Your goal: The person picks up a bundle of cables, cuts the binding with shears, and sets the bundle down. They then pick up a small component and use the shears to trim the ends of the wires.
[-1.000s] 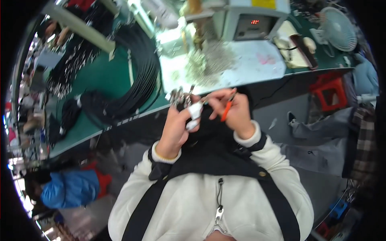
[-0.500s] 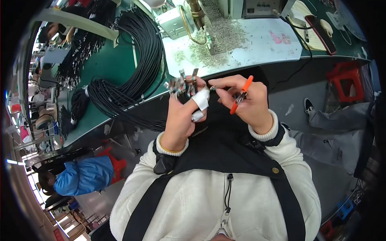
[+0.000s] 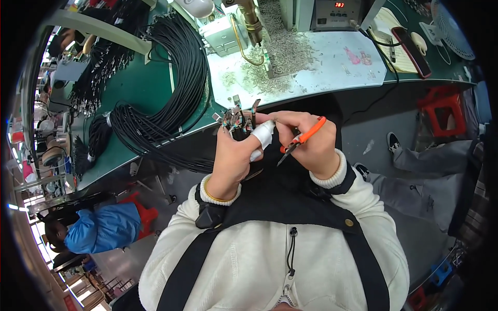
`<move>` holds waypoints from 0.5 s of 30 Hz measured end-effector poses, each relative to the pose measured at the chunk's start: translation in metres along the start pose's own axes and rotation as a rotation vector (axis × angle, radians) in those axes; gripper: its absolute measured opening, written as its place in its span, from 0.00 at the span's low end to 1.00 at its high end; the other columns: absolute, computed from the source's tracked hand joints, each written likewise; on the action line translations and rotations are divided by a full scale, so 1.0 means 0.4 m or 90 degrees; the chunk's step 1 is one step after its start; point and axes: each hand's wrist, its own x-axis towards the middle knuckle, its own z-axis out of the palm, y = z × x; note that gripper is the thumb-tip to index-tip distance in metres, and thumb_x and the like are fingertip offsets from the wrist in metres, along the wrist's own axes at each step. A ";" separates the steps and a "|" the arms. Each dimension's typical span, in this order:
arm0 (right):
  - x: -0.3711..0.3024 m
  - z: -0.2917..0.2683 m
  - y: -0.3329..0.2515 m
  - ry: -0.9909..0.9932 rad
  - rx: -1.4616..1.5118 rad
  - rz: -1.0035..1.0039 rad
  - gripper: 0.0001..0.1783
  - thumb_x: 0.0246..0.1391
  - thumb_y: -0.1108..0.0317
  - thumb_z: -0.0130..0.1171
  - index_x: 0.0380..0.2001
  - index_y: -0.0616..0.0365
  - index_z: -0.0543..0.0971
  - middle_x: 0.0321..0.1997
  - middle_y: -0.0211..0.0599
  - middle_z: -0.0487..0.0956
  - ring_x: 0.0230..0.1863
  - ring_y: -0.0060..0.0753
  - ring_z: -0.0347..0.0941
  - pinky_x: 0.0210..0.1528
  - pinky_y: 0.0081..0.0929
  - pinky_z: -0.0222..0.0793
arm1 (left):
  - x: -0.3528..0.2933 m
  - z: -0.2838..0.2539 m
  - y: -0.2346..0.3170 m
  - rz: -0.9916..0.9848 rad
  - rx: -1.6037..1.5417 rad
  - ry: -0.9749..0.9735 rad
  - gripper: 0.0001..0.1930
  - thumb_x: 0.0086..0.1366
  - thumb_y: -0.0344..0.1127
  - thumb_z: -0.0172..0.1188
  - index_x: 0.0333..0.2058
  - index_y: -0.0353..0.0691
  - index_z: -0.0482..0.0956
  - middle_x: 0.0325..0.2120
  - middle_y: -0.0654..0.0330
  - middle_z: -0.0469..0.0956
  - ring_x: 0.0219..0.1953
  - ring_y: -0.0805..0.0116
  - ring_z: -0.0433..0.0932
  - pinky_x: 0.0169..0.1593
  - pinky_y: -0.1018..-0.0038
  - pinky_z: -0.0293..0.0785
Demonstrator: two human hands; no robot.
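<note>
My left hand (image 3: 231, 160) is closed around a bunch of black cable ends (image 3: 239, 123), whose stripped tips and small metal connectors stick up past the fingers. White tape (image 3: 263, 136) wraps its thumb. Just to the right, my right hand (image 3: 315, 145) holds orange-handled snips (image 3: 311, 130) in the palm, their dark pointed blades angled down toward me. The thumb and forefinger of that hand meet at the tip of the taped thumb. Whatever they pinch there is too small to make out.
A large coil of black cable (image 3: 192, 67) lies on the green bench (image 3: 136, 83). Beyond my hands, a white board (image 3: 332, 67) carries scattered metal bits beneath a bench machine (image 3: 251, 23). Phone (image 3: 412, 52) and fan (image 3: 451, 31) are at right. People sit on both sides.
My right hand has turned, swinging the snips so their blades point down toward me. Its fingertips have closed in against the left thumb. The left hand keeps its hold on the cable ends.
</note>
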 end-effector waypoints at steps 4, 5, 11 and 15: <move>-0.012 0.011 -0.016 -0.006 0.074 0.142 0.03 0.47 0.79 0.53 0.28 0.64 0.70 0.29 0.36 0.78 0.20 0.13 0.67 0.21 0.11 0.63 | 0.001 0.002 -0.017 0.070 0.051 0.005 0.08 0.49 0.26 0.58 0.30 0.35 0.72 0.19 0.66 0.70 0.16 0.82 0.64 0.15 0.87 0.56; -0.013 0.012 -0.020 -0.007 0.099 0.201 0.03 0.47 0.78 0.52 0.28 0.64 0.70 0.30 0.37 0.78 0.20 0.13 0.66 0.22 0.11 0.63 | 0.002 0.002 -0.022 0.107 0.069 0.001 0.08 0.49 0.26 0.58 0.30 0.35 0.72 0.19 0.66 0.70 0.16 0.82 0.64 0.15 0.87 0.56; 0.007 0.002 -0.012 -0.051 0.321 0.377 0.04 0.50 0.76 0.49 0.30 0.65 0.69 0.37 0.44 0.76 0.26 0.15 0.69 0.25 0.10 0.64 | 0.009 -0.004 -0.028 0.102 0.069 0.000 0.08 0.50 0.26 0.58 0.31 0.35 0.72 0.19 0.66 0.70 0.16 0.83 0.65 0.15 0.87 0.56; 0.007 0.003 -0.010 -0.027 0.440 0.382 0.04 0.51 0.76 0.48 0.31 0.65 0.69 0.41 0.48 0.74 0.29 0.17 0.70 0.27 0.12 0.66 | 0.017 -0.017 -0.015 -0.005 -0.025 -0.015 0.08 0.50 0.27 0.57 0.31 0.35 0.72 0.19 0.66 0.70 0.16 0.83 0.64 0.15 0.87 0.55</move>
